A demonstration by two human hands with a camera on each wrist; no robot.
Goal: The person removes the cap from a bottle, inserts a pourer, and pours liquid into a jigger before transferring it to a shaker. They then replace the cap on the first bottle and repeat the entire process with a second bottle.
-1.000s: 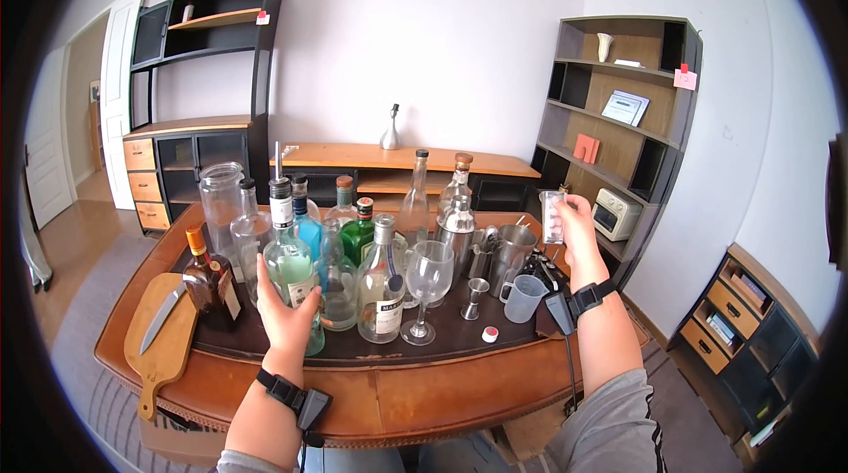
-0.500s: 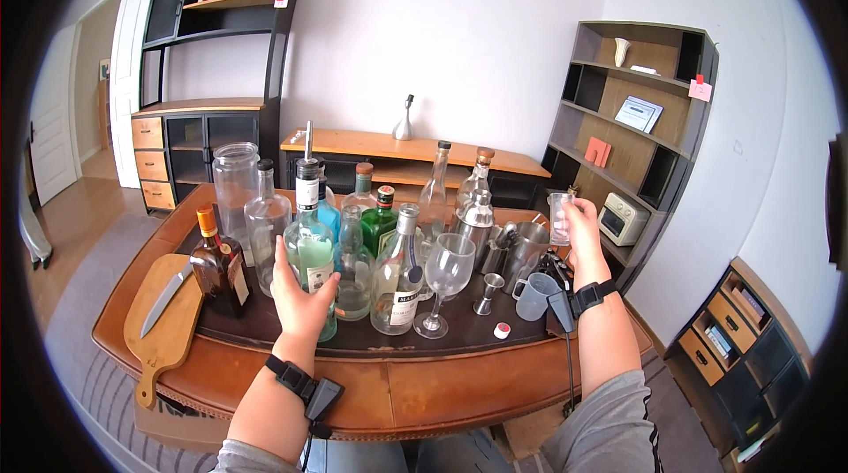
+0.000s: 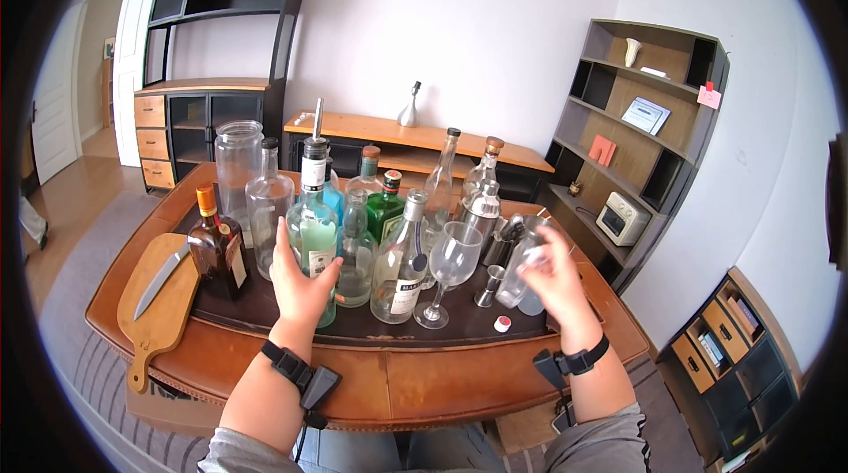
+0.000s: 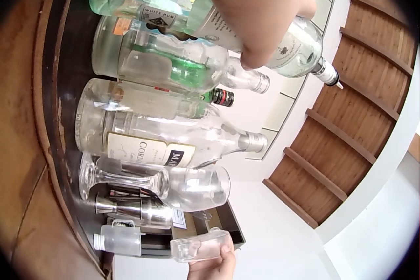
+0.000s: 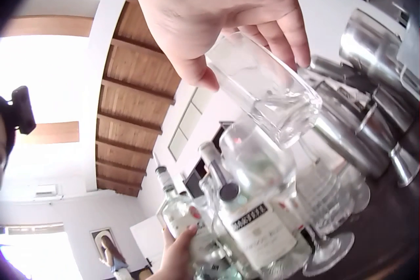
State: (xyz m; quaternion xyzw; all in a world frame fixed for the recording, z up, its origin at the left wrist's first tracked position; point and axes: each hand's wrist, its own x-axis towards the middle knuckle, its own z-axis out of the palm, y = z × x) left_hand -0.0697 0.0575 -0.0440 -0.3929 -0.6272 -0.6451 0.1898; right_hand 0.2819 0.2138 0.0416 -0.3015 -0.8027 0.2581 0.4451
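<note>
My left hand (image 3: 302,283) grips a pale green-tinted rum bottle (image 3: 313,227), upright on the table and topped by a metal pourer (image 3: 318,120). Its label (image 4: 161,17) reads white rum in the left wrist view. In my right hand (image 3: 565,287) is a clear, thick-based drinking glass (image 5: 262,89), held tilted between thumb and fingers. Seen from the head, that glass overlaps the plastic measuring jug (image 3: 533,303) and stands just right of the jigger (image 3: 489,286). A stemmed wine glass (image 3: 456,252) and a labelled clear bottle (image 3: 397,283) are between the two hands.
Several more bottles crowd behind, among them a green one (image 3: 385,208) and a large glass jar (image 3: 238,164). A brown bottle (image 3: 218,252) is beside a cutting board (image 3: 168,310) bearing a knife (image 3: 159,280). A red-and-white cap (image 3: 503,324) lies near the front; a shaker (image 3: 481,208) stands behind.
My right hand has come down and left with the glass, from over the table's right side to beside the jigger. The left hand stays on the rum bottle while the head view shifts.
</note>
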